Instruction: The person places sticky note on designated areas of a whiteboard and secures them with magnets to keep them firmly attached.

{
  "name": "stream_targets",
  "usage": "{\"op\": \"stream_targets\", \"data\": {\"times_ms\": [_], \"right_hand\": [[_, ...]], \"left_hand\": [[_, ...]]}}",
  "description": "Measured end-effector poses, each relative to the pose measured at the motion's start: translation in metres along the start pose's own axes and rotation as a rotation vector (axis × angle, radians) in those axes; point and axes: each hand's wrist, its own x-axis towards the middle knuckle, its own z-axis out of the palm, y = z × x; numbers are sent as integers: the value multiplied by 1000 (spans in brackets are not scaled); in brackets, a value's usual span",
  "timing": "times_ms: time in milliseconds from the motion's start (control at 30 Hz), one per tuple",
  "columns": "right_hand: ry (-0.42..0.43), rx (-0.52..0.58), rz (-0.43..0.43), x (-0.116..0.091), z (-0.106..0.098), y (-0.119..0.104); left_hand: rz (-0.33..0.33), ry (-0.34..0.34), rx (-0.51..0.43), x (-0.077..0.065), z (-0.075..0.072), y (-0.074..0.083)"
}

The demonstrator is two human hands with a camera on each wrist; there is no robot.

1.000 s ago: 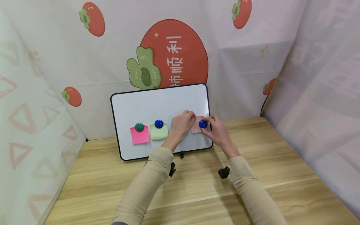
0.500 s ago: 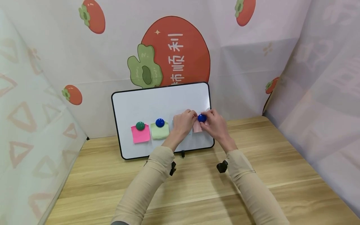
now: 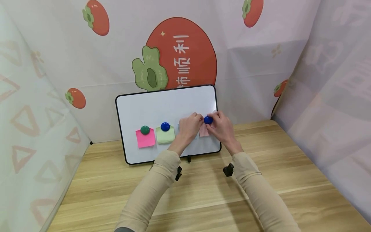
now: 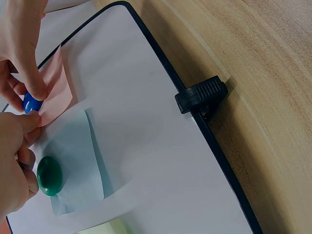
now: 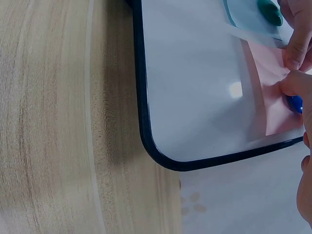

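My right hand (image 3: 222, 128) holds a round blue magnet (image 3: 208, 120) between thumb and fingers, over the upper part of a pale pink sticky note (image 3: 204, 130). My left hand (image 3: 189, 127) pinches the top left corner of that note. Both lie at the right end of a whiteboard (image 3: 165, 104). In the left wrist view, a light blue sticky note (image 4: 80, 158) with a green magnet (image 4: 49, 175) sits beside the left hand; the head view mostly hides it. Whether the blue magnet touches the board cannot be told.
Further left on the board, a dark green magnet (image 3: 145, 130) holds a bright pink note (image 3: 146, 140), and another blue magnet (image 3: 165, 126) holds a light green note (image 3: 165, 137). A black clip foot (image 4: 202, 95) supports the board on the wooden table (image 3: 200, 199).
The right hand has moved the blue magnet slightly up and left, onto the top of the pale pink note. My left hand stays at the note's corner.
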Motion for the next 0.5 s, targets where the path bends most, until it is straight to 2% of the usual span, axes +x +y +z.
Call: {"op": "stream_targets", "data": {"times_ms": [267,500], "right_hand": [[17,5,-36,2,-1,0],[9,-29,-28,1,1,1]], "left_hand": [[7,0,32,1,-3,2],[2,-11,35,0,-2,3]]}}
